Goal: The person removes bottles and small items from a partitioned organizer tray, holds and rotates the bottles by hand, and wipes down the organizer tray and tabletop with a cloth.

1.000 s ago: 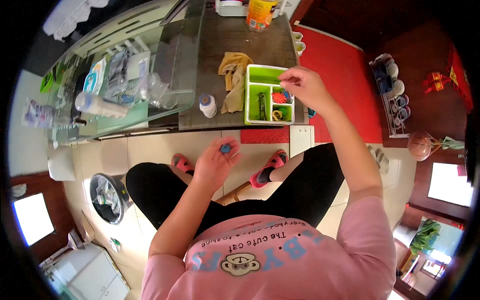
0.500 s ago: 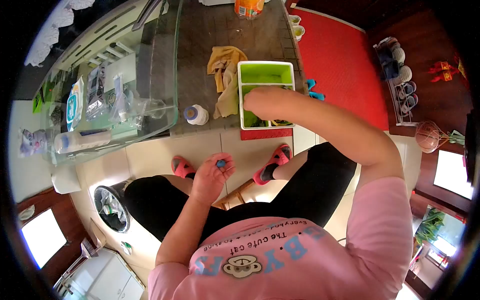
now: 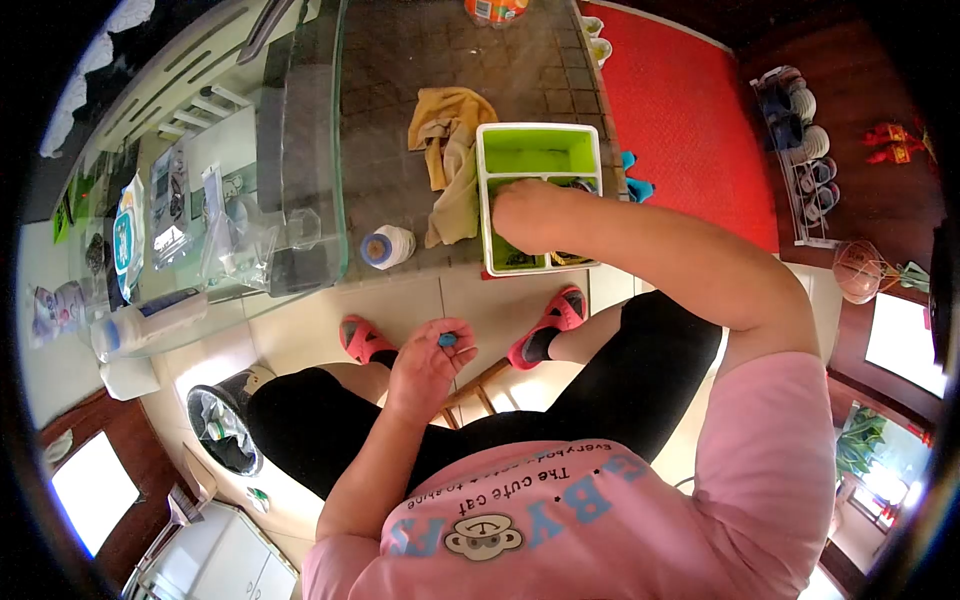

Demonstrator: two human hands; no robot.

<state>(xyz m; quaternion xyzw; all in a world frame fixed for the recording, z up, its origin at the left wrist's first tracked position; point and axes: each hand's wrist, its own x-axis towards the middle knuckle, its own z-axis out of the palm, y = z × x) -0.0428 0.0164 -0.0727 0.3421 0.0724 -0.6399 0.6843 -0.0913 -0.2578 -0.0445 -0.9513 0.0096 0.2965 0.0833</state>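
Cupping a small blue piece (image 3: 447, 340) mid-frame, our left hand (image 3: 426, 362) had fingers loosely curled; tilting risked dropping it. Our right hand (image 3: 532, 215) reached inside the green box (image 3: 540, 152), upper centre, finger grip unseen.

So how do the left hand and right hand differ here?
The left hand is palm-up with a small blue item; the right hand shows its back, hiding whatever it may hold. The left hand is short of the table; the right hand reaches into the green-and-white box. Both hands are bare.
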